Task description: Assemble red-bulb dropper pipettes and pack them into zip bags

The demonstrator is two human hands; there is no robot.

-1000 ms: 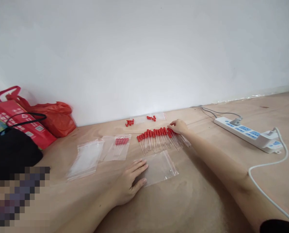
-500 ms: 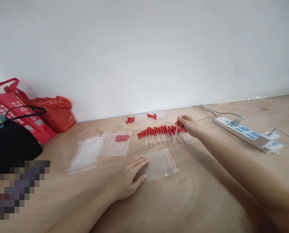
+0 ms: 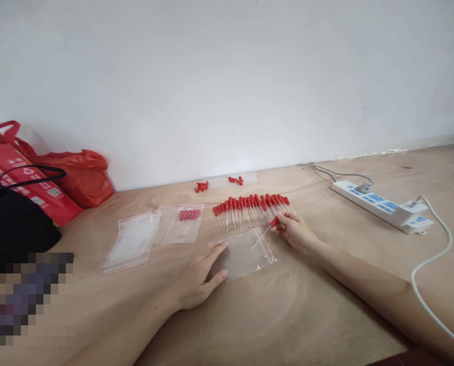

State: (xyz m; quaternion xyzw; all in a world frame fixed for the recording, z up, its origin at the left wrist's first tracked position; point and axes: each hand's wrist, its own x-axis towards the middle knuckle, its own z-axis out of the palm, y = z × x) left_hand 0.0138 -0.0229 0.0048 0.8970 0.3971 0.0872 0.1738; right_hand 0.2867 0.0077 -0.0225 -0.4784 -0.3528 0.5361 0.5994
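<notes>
It is a plain indoor room, kind unclear. A white wall [image 3: 227,86] backs a wooden surface [image 3: 306,305] bearing 1 power strip [image 3: 377,207].

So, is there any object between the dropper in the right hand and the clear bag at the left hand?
Nothing visible stands between them: the right hand holds the dropper, whose stem overlaps the clear bag in view. The left hand is at the bag's opposite end.
</notes>
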